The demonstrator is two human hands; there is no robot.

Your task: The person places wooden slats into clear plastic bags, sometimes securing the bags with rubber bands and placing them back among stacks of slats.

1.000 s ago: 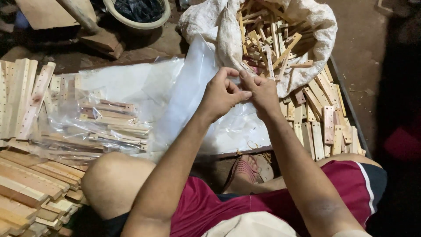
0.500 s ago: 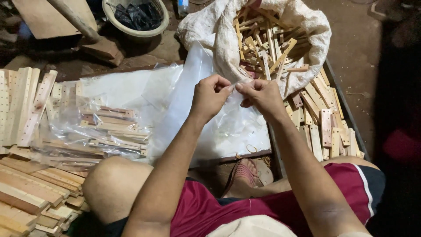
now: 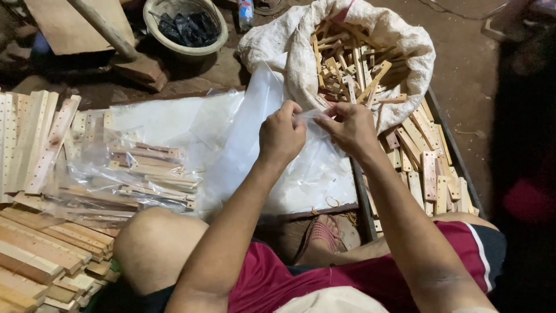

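Woodworking workshop: sack of wooden slats (image 3: 353, 64)

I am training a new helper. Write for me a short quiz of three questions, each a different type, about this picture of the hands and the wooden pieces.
1. True or false: both hands pinch the clear plastic bag.
2. Which holds the loose wooden sticks? A) white sack B) round bowl C) metal tray
3. Fill in: the flat wooden pieces beside the right hand have rows of ____.

Key: 1 true, left hand too; 2 A; 3 holes.
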